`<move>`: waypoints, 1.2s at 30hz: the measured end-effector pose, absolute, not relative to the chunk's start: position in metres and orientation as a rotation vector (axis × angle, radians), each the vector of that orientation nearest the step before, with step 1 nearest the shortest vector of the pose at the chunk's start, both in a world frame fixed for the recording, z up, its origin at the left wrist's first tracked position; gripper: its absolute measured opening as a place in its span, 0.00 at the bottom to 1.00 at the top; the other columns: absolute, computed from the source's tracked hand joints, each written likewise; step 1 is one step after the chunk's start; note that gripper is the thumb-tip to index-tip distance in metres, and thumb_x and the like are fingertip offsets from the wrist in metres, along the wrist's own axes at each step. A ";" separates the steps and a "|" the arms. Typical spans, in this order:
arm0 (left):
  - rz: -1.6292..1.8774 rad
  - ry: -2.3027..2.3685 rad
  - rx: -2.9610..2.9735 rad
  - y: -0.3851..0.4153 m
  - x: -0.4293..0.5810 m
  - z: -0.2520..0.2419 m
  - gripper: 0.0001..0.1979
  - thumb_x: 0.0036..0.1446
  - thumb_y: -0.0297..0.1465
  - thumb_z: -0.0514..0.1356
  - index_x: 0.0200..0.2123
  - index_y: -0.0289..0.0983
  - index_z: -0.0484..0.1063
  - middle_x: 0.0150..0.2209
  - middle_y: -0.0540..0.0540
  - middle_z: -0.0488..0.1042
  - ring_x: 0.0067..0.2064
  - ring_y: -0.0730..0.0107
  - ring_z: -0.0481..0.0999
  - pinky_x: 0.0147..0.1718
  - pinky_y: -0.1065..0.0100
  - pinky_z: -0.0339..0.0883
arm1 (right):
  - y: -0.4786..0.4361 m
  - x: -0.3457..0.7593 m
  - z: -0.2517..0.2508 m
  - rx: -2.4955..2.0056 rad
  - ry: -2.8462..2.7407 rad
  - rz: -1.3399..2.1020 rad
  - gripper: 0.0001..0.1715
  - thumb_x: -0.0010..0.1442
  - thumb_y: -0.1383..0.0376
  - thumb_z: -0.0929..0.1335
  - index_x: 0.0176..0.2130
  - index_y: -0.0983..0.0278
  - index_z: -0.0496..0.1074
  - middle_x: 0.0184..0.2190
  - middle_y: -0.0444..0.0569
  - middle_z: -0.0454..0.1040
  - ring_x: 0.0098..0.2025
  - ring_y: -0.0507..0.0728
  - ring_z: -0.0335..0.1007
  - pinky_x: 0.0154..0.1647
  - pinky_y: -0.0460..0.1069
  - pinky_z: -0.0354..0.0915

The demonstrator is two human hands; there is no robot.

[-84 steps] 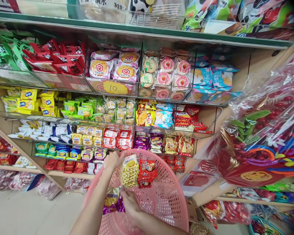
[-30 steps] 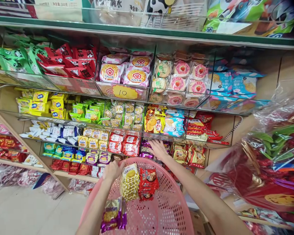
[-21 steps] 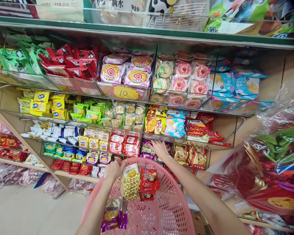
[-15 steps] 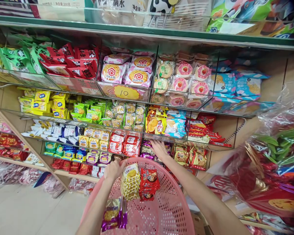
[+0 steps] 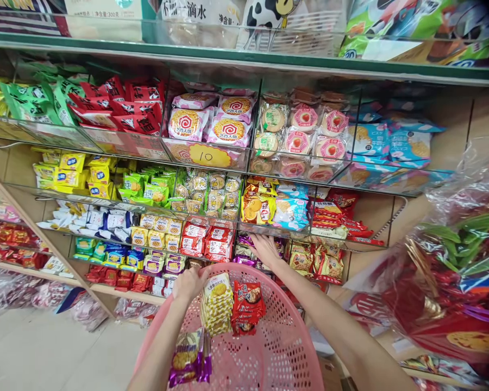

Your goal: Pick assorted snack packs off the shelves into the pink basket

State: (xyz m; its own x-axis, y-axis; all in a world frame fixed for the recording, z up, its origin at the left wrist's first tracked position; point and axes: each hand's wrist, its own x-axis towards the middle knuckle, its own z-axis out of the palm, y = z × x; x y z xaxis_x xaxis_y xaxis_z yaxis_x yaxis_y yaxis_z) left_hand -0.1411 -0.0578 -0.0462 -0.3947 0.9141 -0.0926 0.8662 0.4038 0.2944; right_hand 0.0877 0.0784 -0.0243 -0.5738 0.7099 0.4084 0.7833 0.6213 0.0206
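Note:
My left hand [image 5: 190,283] is closed over the rim of a pink perforated plastic basket [image 5: 285,326]. My right hand [image 5: 264,250] reaches over the basket's far side into a low shelf compartment, fingers stretched towards purple packets [image 5: 246,254]; the fingertips are partly hidden among them. Inside the basket lie a stack of cream-and-yellow biscuit packets [image 5: 217,304], a stack of red packets [image 5: 248,307] and a few purple biscuit packets [image 5: 187,355] nearer to me.
Tiered shelves with clear dividers hold many wrapped snacks, among them red biscuit packs [image 5: 207,241] and golden packets [image 5: 301,258] beside my right hand. A yellow price tag [image 5: 209,155] hangs above. A plastic-wrapped bundle [image 5: 452,288] stands at the right. Tiled floor [image 5: 93,353] shows lower left.
Both hands and the basket keep nearly the same places. The upper shelves sit slightly lower in view.

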 end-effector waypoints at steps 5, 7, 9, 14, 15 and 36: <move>0.286 2.416 1.551 -0.057 -0.140 -0.044 0.32 0.53 0.53 0.41 0.43 0.38 0.72 0.40 0.34 0.76 0.44 0.47 0.74 0.39 0.57 0.64 | 0.061 0.093 -0.024 -1.187 -2.410 -0.249 0.20 0.59 0.63 0.61 0.51 0.63 0.61 0.47 0.55 0.69 0.49 0.61 0.61 0.49 0.57 0.54; 0.284 2.419 1.549 -0.057 -0.140 -0.044 0.32 0.54 0.52 0.41 0.43 0.38 0.72 0.40 0.34 0.76 0.44 0.47 0.74 0.39 0.57 0.64 | 0.049 0.095 -0.027 -1.200 -2.336 -0.187 0.20 0.59 0.61 0.61 0.51 0.63 0.62 0.45 0.54 0.70 0.48 0.61 0.61 0.47 0.56 0.56; 0.282 2.421 1.552 -0.057 -0.140 -0.044 0.32 0.54 0.53 0.41 0.42 0.37 0.72 0.39 0.34 0.76 0.44 0.47 0.74 0.39 0.56 0.64 | 0.036 0.099 -0.031 -1.226 -2.187 -0.047 0.20 0.58 0.60 0.61 0.50 0.63 0.63 0.44 0.53 0.70 0.47 0.61 0.61 0.46 0.56 0.57; 0.288 2.422 1.570 -0.056 -0.139 -0.045 0.33 0.52 0.55 0.40 0.40 0.39 0.73 0.38 0.35 0.76 0.42 0.48 0.74 0.38 0.57 0.65 | 0.000 0.107 -0.032 -1.297 -1.527 0.591 0.25 0.51 0.56 0.67 0.47 0.63 0.64 0.44 0.54 0.71 0.46 0.61 0.65 0.47 0.56 0.61; 0.284 2.424 1.578 -0.055 -0.139 -0.045 0.33 0.52 0.55 0.40 0.39 0.39 0.73 0.38 0.35 0.76 0.42 0.48 0.74 0.38 0.57 0.65 | -0.008 0.108 -0.032 -1.279 -1.375 0.767 0.25 0.49 0.56 0.68 0.46 0.63 0.64 0.44 0.53 0.71 0.45 0.60 0.66 0.45 0.55 0.62; 0.239 2.450 1.657 -0.061 -0.117 -0.020 0.37 0.52 0.56 0.36 0.39 0.36 0.73 0.38 0.32 0.76 0.42 0.48 0.74 0.37 0.58 0.64 | -0.141 0.085 -0.043 -0.818 -0.692 2.174 0.18 0.49 0.65 0.71 0.41 0.60 0.66 0.36 0.44 0.75 0.34 0.50 0.70 0.29 0.44 0.62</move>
